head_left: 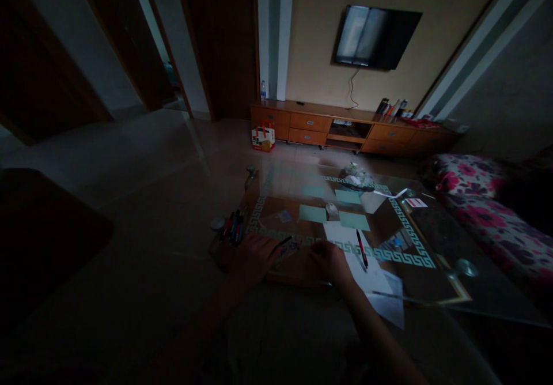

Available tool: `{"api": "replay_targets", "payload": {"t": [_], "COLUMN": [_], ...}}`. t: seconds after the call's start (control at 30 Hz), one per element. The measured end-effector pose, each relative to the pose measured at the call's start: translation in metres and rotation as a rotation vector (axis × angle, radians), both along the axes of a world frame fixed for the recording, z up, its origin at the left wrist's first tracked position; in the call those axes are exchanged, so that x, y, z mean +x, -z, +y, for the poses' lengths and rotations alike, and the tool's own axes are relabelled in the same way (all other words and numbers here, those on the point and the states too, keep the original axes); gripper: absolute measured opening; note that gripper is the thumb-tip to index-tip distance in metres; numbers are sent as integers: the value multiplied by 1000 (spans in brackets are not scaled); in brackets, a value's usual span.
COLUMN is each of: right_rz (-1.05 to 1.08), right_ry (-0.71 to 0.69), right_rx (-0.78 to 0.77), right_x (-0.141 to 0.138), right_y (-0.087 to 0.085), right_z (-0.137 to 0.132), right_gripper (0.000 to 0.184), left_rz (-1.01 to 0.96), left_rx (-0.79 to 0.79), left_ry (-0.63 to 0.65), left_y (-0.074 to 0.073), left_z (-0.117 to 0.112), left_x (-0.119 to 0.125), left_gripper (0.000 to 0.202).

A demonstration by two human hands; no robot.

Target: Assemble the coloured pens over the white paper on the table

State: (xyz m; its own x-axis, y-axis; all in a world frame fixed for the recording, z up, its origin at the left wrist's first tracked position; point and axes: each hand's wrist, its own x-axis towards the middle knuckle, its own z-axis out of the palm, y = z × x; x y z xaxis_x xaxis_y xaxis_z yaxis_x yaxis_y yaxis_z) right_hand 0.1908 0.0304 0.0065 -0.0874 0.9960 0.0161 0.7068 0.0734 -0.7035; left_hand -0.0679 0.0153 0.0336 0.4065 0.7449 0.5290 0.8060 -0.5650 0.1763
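My left hand rests on the near edge of a glass coffee table, and a dark pen sticks out from between its fingers. My right hand lies just to its right with the fingers curled; the dim light hides whether anything is in them. A white sheet of paper lies right of that hand with a red and black pen on top. Several pale green cards and a small white object lie further back. A bunch of pens sits at the table's left corner.
The room is dim. A wooden TV cabinet stands along the far wall under a wall-mounted TV. A red and white bag stands on the floor. A floral sofa is at the right, a dark chair at the left.
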Motion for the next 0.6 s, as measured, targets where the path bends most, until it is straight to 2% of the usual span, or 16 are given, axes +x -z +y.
{"api": "replay_targets", "payload": {"t": [0.13, 0.3, 0.6], "right_rz": [24, -30, -38], "right_ry": [-35, -14, 4], "right_rx": [23, 51, 12], "right_x": [-4, -8, -20], "right_y": [7, 14, 25], "right_z": [3, 7, 10], "right_gripper": [26, 26, 40], "left_rz": [-9, -21, 5], "left_rx": [6, 31, -27], "left_ry": [2, 22, 20], "left_y": [-1, -3, -2], "left_z": [0, 0, 0], "left_x": [0, 0, 0], "left_gripper": [19, 23, 18]}}
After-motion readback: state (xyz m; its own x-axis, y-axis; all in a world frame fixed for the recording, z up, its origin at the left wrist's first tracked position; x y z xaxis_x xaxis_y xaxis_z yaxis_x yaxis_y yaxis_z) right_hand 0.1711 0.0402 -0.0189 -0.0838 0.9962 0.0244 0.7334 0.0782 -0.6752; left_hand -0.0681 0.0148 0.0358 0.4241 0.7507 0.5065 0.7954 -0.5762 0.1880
